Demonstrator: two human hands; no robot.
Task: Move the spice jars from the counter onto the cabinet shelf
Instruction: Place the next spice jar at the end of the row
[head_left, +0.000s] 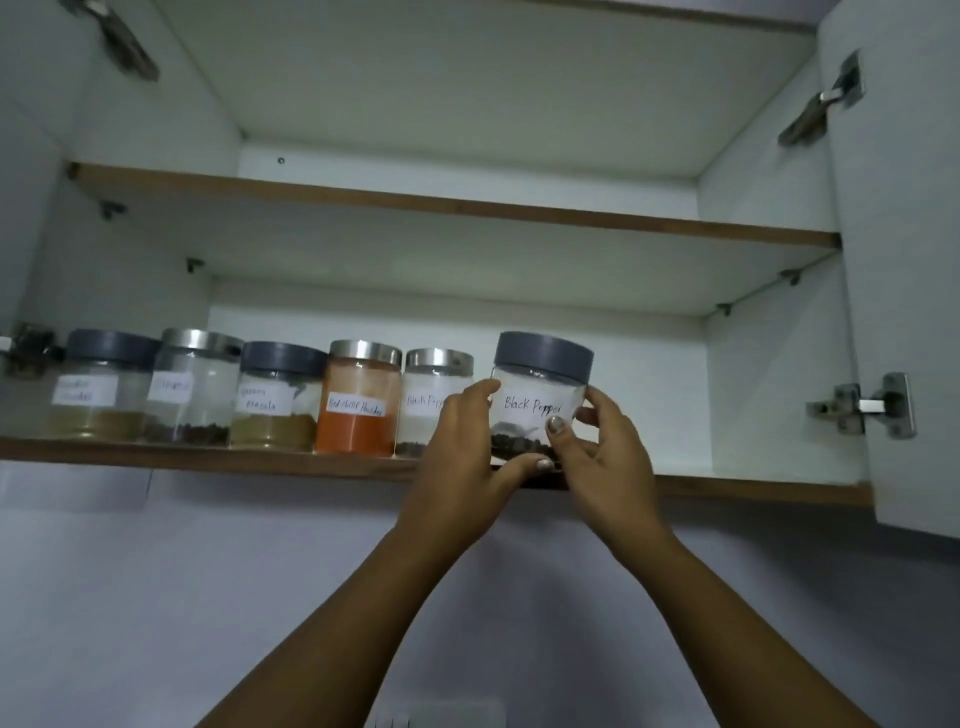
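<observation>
**A:** What are the hands doing?

**B:** Both grip one jar. The left hand (462, 447) curls its fingers round the left side of the Black Pepper jar (535, 402), with the thumb lying along the bottom front. The right hand (610, 457) clasps the right side, its thumb pressed on the front just below the label.

**A:** And where is that jar?

**B:** It is at the front edge of the lower shelf (208, 456), at the right end of the row. It is upright, with its grey lid on and dark peppercorns in the bottom. The thumbs hide its base, so I can't tell whether it rests on the board or sits just above it.

**A:** What's beside it?

**B:** Five jars stand in a line to its left.
- Nearest is the second pepper jar (434, 400), steel-lidded and partly behind the left hand's fingers.
- Next is the red chilli powder jar (358, 421), orange-red and steel-lidded.
- Then comes the grey-lidded masala jar (278, 415).
- After it is the dark-spice jar (189, 400), steel-lidded, its label too blurred to read.
- At the far left is the yellowish-powder jar (98, 400), which has a grey lid.

**A:** Further out?

**B:** The upper shelf (467, 208) runs above. The cabinet door (909, 234) stands open on the right and carries a metal hinge (862, 408). Below the cabinet is a pale wall (182, 597).
</observation>
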